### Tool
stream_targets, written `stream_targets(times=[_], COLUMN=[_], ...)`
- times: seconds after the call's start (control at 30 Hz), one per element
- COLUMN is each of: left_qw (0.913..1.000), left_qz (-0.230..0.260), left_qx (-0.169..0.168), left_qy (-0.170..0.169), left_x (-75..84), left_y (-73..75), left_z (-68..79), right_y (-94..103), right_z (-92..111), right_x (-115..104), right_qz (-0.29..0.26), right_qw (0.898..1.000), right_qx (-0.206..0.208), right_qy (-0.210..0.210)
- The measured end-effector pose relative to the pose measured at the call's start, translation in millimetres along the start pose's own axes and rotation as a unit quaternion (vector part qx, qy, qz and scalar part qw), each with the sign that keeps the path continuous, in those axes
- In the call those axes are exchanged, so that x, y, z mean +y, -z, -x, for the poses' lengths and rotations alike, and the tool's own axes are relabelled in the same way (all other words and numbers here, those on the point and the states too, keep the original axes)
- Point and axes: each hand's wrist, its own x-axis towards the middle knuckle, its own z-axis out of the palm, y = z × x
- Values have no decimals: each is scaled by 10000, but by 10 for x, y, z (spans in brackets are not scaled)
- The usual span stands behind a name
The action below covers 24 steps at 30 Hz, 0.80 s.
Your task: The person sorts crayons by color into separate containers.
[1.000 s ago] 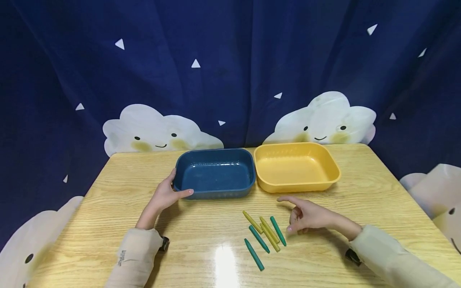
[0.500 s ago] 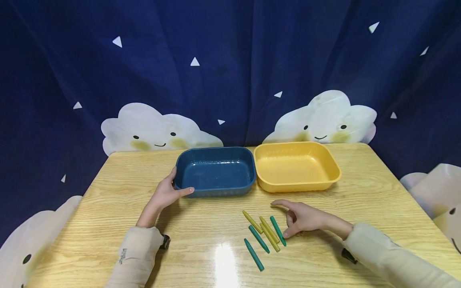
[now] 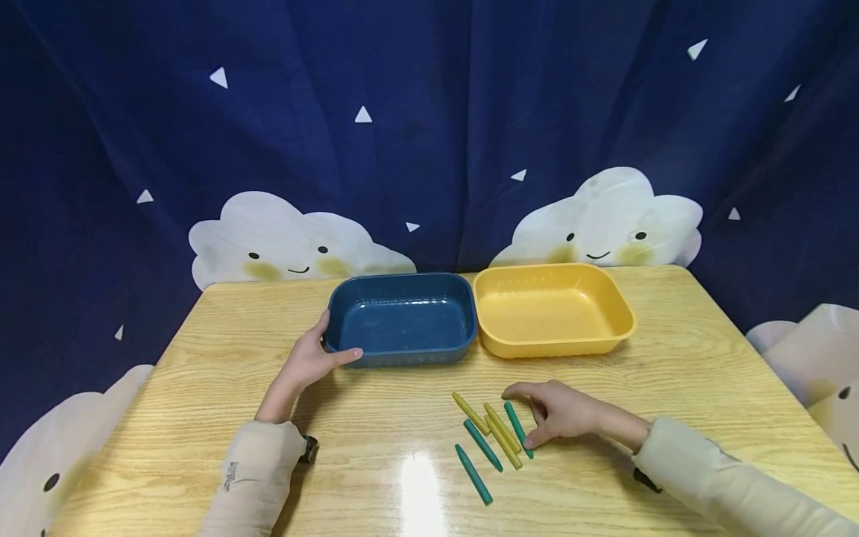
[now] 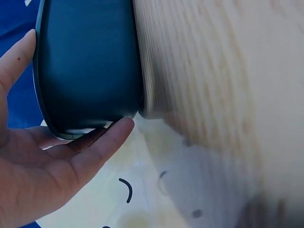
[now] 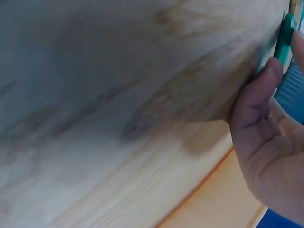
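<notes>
My left hand (image 3: pixel 309 362) holds the left end of a dark blue bin (image 3: pixel 403 357), thumb over its front rim and fingers along its left side. The left wrist view shows the fingers (image 4: pixel 102 149) against the outside of the bin (image 4: pixel 90 61). My right hand (image 3: pixel 564 409) reaches over a green crayon (image 3: pixel 517 425) lying on the table. Its thumb meets the crayon's near end, and the index fingertip is by the far end. In the right wrist view the green crayon (image 5: pixel 285 38) shows between the thumb and a finger, partly hidden.
A yellow bin (image 3: pixel 557 348) stands right beside the blue one, at the back of the wooden table (image 3: pixel 376 447). Two more green crayons (image 3: pixel 473 473) and several yellow crayons (image 3: pixel 470 413) lie left of my right hand, some touching. A blue curtain (image 3: pixel 429 134) hangs behind.
My right hand has moved left to the rightmost green crayon, its thumb now over the near end. My left hand has stayed at the blue bin, and the crayons lie as before.
</notes>
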Motion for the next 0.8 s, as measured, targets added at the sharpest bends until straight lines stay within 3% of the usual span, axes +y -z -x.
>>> stream_targets(times=[0.23, 0.43, 0.8], left_qw=[10000, 10000, 9998], left_qz=[33, 14, 193], left_qx=[31, 32, 54], left_qy=[19, 22, 82], left_x=[-15, -11, -13], left_y=[3, -1, -14], left_z=[1, -4, 3], right_y=[-18, -36, -65], right_z=[-2, 13, 20], right_x=[-21, -61, -78], right_qz=[-402, -474, -1686], right_qw=[9991, 9988, 9849], right_qx=[-85, 133, 334], right_qy=[140, 80, -224])
